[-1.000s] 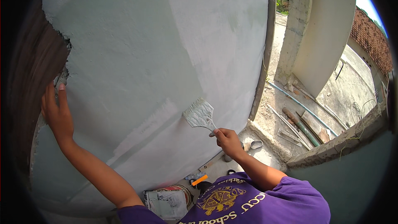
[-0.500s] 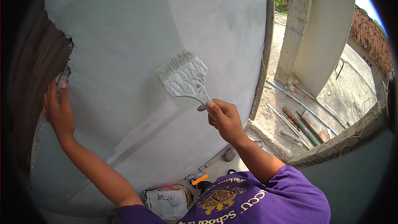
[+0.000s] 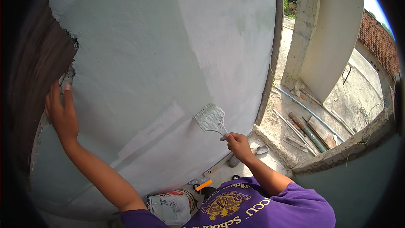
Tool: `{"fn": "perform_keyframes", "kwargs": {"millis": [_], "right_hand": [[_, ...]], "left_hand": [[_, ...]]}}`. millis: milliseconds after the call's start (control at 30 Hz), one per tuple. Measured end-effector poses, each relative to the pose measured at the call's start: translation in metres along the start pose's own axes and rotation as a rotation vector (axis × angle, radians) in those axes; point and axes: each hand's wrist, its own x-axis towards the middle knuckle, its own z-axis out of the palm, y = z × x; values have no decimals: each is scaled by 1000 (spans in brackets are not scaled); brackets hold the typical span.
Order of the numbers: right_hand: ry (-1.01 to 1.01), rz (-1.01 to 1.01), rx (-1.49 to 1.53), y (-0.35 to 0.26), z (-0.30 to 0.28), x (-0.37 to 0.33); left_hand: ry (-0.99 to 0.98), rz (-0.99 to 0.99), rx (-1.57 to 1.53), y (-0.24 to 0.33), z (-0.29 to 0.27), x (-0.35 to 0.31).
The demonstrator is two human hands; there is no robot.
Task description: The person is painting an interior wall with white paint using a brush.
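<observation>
My right hand (image 3: 238, 147) is closed around the handle of a wide flat paintbrush (image 3: 211, 119) coated in pale paint. Its bristles point up and left, close to the painted wall (image 3: 126, 55); whether they touch it I cannot tell. Whiter strokes lie over the grey-green surface on the right and lower parts of the wall. At the far left my left hand (image 3: 62, 114) rests with fingers stretched and apart at the broken plaster edge, beside a dark brown wooden surface (image 3: 38, 59).
A paint bucket (image 3: 187, 196) with a whitish rectangular container (image 3: 168, 209) stands low by my body. Rightward, past the wall's edge, pipes (image 3: 310, 112) and wood scraps lie on rough concrete beside a pillar (image 3: 303, 29). A low ledge (image 3: 350, 141) runs at the right.
My right hand has moved down and slightly right with the paintbrush, lowering it along the wall. The left hand keeps its place at the plaster edge.
</observation>
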Motion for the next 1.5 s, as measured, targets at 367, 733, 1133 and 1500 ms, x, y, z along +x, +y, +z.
{"fn": "perform_keyframes", "kwargs": {"millis": [367, 733, 1133, 1500], "right_hand": [[-33, -4, 71, -56, 10, 6], [-149, -325, 232, -126, 19, 16], [-63, -189, 137, -46, 12, 5], [-60, -244, 120, -40, 22, 27]], "left_hand": [[16, 25, -7, 1, -1, -1], [3, 6, -26, 1, -1, 2], [20, 30, 17, 5, -2, -1], [13, -16, 21, 11, -4, 0]]}}
